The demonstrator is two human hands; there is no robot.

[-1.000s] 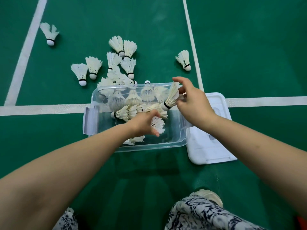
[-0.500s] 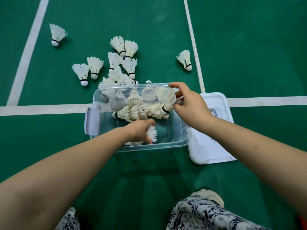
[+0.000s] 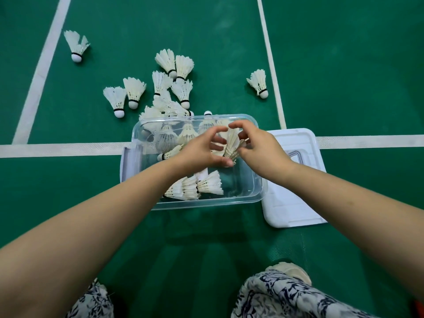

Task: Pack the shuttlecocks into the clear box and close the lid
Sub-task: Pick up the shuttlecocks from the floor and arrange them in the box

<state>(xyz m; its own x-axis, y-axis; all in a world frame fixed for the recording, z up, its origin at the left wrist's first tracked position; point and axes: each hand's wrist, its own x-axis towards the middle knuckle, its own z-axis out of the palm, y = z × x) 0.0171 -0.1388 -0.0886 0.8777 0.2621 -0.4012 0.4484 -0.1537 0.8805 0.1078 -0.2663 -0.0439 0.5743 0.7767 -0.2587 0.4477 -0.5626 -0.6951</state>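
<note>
Shuttlecocks (image 3: 207, 185) are only partly packed so far. A nested stack of about three lies on its side at the near end of the box (image 3: 206, 204), feathers pointing right. A second nested row (image 3: 169, 154) lies across the middle, with its black-banded cork end poking out past the left hand (image 3: 199, 150). That hand is curled round the feather end of the row, thumb underneath. The right hand (image 3: 261, 148) comes in from the other side and pinches one shuttlecock (image 3: 231, 143) by its feathers at that same end, so the fingertips of both hands nearly meet above it. Can't tell if that one is actually seated in the row. A few more show at the far wall, but honestly I can't say whether they're inside or just seen through the plastic.

The box sits on the green floor (image 3: 344, 65), straddling a white line (image 3: 57, 149), with a grey latch (image 3: 129, 164) flapped out on its left end. The lid (image 3: 296, 203) lies flat against the box's right side. A loose bunch (image 3: 179, 88) is scattered just beyond the far wall, with one stray (image 3: 76, 45) off to the far left and another (image 3: 259, 83) to the right. Patterned trousers (image 3: 286, 294) and a pale shoe (image 3: 291, 270) show at the bottom.
</note>
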